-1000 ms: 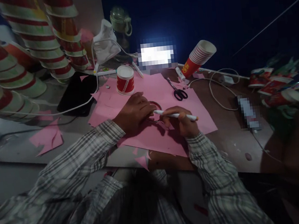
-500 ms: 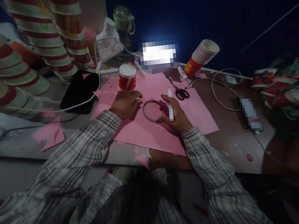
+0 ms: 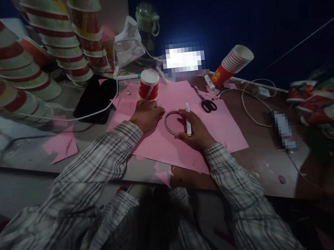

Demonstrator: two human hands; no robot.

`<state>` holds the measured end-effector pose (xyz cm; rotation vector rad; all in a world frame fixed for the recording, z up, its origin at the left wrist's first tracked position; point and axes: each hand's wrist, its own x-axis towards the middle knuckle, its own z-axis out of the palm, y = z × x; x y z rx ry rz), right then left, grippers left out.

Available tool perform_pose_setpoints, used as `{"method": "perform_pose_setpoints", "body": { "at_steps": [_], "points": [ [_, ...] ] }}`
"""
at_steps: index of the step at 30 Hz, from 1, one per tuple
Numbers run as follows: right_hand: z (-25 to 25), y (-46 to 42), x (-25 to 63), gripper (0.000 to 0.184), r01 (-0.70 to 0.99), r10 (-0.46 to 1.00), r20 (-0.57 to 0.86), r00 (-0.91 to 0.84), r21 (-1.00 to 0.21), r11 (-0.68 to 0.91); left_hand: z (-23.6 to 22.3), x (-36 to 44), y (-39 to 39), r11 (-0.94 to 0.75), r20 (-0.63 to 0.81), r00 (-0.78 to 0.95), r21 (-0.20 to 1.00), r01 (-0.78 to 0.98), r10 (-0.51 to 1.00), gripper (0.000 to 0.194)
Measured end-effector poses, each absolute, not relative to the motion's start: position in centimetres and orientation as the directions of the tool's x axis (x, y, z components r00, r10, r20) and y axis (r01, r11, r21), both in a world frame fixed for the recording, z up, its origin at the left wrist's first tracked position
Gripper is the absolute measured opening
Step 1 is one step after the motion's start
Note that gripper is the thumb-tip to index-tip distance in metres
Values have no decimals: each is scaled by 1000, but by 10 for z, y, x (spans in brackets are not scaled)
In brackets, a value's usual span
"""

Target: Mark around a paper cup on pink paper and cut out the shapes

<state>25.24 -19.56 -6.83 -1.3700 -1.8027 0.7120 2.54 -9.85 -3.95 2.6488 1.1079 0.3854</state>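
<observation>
Right hand (image 3: 196,130) is gripping a marker (image 3: 188,119); left hand (image 3: 146,116) is resting at the ring's (image 3: 165,124) 10 o'clock, grip unclear. You're wanting that ring flat.

The right hand (image 3: 198,131) holds a marker (image 3: 188,118) and touches a ring (image 3: 166,126) on pink paper (image 3: 164,151).

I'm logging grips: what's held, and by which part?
The right hand holds a white marker by its lower part and touches a ring; left hand holds nothing visible.
</observation>
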Motion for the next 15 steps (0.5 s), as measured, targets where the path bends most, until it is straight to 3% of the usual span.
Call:
{"method": "perform_pose_setpoints", "body": {
  "at_steps": [15],
  "points": [
    [-66, -197, 250, 90, 548, 967, 213, -141, -796, 256, -39, 26, -96, -679, 119, 684, 326, 658, 720, 30]
  ]
}}
